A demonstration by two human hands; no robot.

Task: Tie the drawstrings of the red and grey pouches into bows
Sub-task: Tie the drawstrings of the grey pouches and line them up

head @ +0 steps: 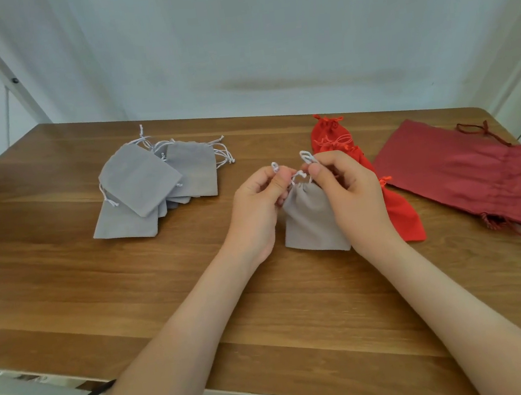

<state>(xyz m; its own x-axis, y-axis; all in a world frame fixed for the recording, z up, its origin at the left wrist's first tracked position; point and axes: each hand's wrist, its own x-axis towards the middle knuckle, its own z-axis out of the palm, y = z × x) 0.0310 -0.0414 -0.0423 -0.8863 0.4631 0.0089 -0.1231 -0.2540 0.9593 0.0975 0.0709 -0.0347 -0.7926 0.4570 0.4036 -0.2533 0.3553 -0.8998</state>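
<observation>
Pinching a cord loop apiece, the left hand and right hand work the grey pouch drawstring mid-bench; next, probably crossing the loops and pulling snug.

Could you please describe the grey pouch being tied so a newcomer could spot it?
On the table, look between the grey pile on the left and the red pouches on the right. The grey pouch sits alone there, the only one whose cords the left hand and right hand pinch.
</observation>
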